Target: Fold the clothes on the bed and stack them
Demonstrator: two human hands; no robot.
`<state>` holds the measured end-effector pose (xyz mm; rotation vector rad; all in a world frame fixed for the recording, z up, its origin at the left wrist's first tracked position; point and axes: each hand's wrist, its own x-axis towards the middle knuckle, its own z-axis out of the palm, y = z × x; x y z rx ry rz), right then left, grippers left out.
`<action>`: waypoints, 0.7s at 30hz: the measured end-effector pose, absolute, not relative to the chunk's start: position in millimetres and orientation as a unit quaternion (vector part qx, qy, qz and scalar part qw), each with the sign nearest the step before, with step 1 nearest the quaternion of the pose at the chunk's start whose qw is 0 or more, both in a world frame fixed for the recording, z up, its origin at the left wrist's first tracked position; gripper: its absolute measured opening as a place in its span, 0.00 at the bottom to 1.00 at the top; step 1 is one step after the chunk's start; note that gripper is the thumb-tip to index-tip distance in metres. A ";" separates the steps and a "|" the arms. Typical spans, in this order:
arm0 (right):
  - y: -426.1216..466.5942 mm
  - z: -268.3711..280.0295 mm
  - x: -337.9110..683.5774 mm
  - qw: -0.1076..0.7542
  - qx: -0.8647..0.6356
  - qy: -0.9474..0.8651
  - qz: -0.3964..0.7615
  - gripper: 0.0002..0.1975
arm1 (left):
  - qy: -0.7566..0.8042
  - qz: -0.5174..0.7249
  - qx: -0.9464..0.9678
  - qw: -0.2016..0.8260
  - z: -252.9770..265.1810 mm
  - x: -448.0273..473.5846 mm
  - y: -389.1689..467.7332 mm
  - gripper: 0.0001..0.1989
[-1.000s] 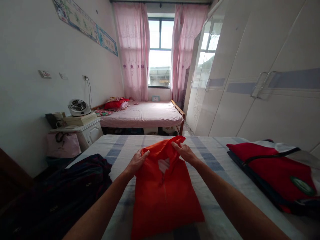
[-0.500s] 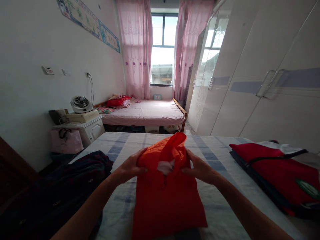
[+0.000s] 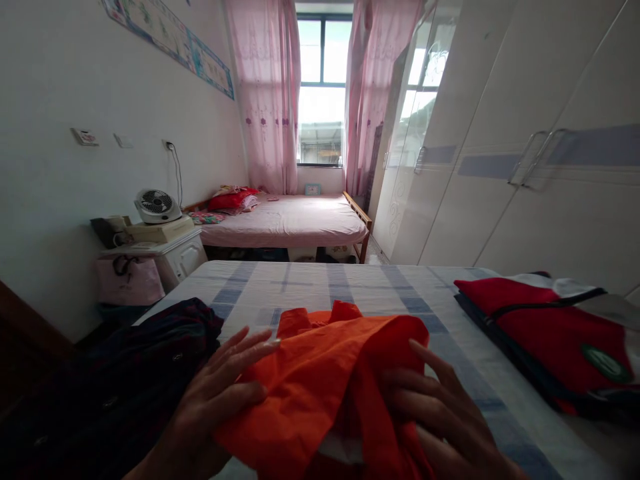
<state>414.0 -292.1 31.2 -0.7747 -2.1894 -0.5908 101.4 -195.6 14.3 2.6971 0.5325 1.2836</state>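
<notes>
An orange garment [image 3: 305, 380] lies rumpled on the striped bed in front of me, its upper part flopped toward me and a pale lining showing in the opening at the bottom. My left hand [image 3: 210, 393] rests against its left side, fingers stretched out and thumb on the cloth. On the right, my right hand [image 3: 440, 413] presses the fabric with its fingers apart, the index finger raised at the edge. Dark plaid clothing [image 3: 150, 353] is heaped left of my left hand. Folded red and dark clothes [image 3: 540, 320] lie to the right.
The bed sheet [image 3: 320, 283] is white with blue stripes. Beyond it stands a second bed [image 3: 300, 220] with pink bedding. A fan [image 3: 157, 203] sits on a white cabinet [image 3: 185, 253] at left, above a pink bag [image 3: 127, 280]. White wardrobes [image 3: 530, 220] line the right.
The orange garment's top has come down toward me and spread out. Both hands have drawn nearer; their fingers now lie spread on it rather than gripping its collar area. The view has shifted slightly.
</notes>
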 end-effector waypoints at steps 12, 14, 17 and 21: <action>-146.4 15.5 421.9 0.309 -0.694 -0.651 0.003 0.22 | 0.566 0.338 0.739 0.140 7.9 162.4 -96.2 0.30; -142.6 10.8 422.7 0.289 -0.698 -0.654 -0.032 0.24 | 0.558 0.346 0.747 0.106 3.0 167.7 -97.8 0.27; -159.9 13.0 415.1 0.310 -0.632 -0.704 -0.095 0.24 | 0.462 0.331 0.822 0.024 3.5 173.0 -122.7 0.23; -168.0 -1.8 400.9 0.252 -0.568 -0.780 -0.077 0.24 | 0.381 0.242 0.892 -0.031 -11.9 185.1 -140.7 0.26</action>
